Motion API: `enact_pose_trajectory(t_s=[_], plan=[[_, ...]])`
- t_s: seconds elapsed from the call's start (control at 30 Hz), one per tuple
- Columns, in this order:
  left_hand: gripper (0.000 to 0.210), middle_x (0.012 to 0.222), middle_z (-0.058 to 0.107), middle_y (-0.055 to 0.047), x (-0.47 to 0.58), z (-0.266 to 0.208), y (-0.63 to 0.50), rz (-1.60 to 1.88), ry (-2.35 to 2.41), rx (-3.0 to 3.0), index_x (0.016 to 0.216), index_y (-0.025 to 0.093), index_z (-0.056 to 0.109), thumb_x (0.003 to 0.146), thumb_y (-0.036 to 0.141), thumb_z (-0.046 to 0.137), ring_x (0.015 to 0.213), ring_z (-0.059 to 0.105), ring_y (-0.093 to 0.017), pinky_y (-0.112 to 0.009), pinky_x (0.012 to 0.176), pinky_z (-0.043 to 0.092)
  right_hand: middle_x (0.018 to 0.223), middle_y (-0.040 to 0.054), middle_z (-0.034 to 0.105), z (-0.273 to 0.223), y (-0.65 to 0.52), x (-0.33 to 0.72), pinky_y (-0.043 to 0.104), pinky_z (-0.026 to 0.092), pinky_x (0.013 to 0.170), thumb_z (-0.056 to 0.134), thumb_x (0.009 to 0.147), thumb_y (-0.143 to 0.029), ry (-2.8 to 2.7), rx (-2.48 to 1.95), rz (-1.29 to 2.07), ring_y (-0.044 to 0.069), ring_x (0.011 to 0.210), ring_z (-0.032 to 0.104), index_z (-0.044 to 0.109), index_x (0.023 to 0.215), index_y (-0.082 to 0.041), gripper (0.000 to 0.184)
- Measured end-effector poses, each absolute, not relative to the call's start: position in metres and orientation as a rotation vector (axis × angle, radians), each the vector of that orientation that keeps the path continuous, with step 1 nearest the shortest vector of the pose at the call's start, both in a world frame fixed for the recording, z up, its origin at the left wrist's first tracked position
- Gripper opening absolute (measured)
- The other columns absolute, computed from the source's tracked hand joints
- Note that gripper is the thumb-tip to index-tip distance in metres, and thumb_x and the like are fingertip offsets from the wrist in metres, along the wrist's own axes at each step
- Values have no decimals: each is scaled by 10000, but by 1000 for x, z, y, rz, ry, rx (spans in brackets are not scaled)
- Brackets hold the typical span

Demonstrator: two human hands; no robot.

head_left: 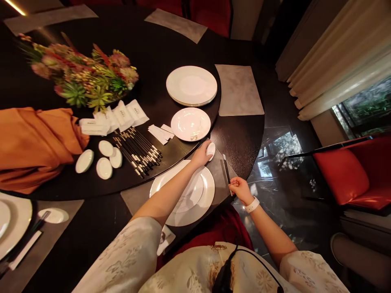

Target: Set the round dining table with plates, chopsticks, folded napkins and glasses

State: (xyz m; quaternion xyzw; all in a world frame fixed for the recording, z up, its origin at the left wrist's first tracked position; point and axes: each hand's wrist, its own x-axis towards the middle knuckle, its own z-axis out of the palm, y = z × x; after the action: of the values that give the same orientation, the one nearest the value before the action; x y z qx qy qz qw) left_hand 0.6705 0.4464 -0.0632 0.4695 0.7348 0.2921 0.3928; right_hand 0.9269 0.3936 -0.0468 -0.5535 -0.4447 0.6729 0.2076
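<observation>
My left hand [200, 154] reaches over a large white plate [209, 183] and grips a small white oval dish [210, 150] near the top of the grey placemat. A smaller white plate [197, 195] sits on the large one, partly hidden under my left forearm. To the right, my right hand [240, 189] is closed round the lower ends of black chopsticks [226, 169] with pale tips, at the placemat's right side. Between the two hands a strip of the grey placemat [217, 167] shows.
On the raised turntable are many chopsticks [140, 150], several small white dishes [104, 168], white packets [124, 116], paper sleeves [159, 134], an orange cloth [36, 142], a flower arrangement [91, 73], stacked plates [192, 85] and a white bowl [191, 124]. A red chair [342, 175] stands right.
</observation>
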Motion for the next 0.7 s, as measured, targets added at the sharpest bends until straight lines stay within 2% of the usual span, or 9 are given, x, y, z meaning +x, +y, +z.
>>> enact_pose_trajectory(t_s=[0.1,0.2,0.3,0.4,0.5,0.63,0.7], plan=[[732,922,693,-66,667,-76,450,538,1920,1344,1422,169,458,741,143,724,926,673,-261,-400,923,500,582,-49,553,-70,400,917,223,411,479,653,569,-242,-1463,-1656,1646,97,486,477,568,698,-191,163],[556,1097,681,-107,661,-82,440,532,1970,1442,1314,160,551,778,186,698,1015,650,-257,-377,952,487,626,-26,587,-86,403,901,241,428,566,616,590,-212,-1753,-1692,1405,122,562,519,570,684,-192,107],[539,1221,622,-141,658,-84,426,511,2050,1558,1275,157,598,765,268,735,1146,584,-299,-409,1028,440,695,12,629,-90,406,884,264,441,659,598,633,-183,-2034,-1692,1204,159,666,566,593,719,-184,86],[565,1180,614,-150,657,-85,418,423,2109,1557,1273,173,624,744,312,765,1136,564,-341,-445,1011,438,833,65,669,-87,408,871,282,444,734,575,690,-135,-2269,-1707,1025,191,785,594,638,823,-164,151],[467,1126,617,-131,656,-88,416,419,2089,1560,1239,200,661,784,288,718,1091,568,-323,-424,991,443,960,101,670,-79,409,866,303,447,794,561,763,-118,-2416,-1743,922,217,886,601,656,964,-153,225],[432,1082,621,-108,651,-93,415,502,2022,1546,1252,207,661,821,217,637,1060,571,-281,-395,1000,441,1058,115,638,-65,404,869,327,445,858,577,831,-154,-2540,-1757,823,242,984,592,644,1092,-175,270],[433,1086,628,-115,648,-96,413,551,1999,1525,1257,191,660,826,198,617,1060,573,-276,-398,1005,440,1091,121,614,-58,399,873,325,450,841,609,852,-208,-2567,-1792,776,249,1007,594,628,1134,-186,283]])
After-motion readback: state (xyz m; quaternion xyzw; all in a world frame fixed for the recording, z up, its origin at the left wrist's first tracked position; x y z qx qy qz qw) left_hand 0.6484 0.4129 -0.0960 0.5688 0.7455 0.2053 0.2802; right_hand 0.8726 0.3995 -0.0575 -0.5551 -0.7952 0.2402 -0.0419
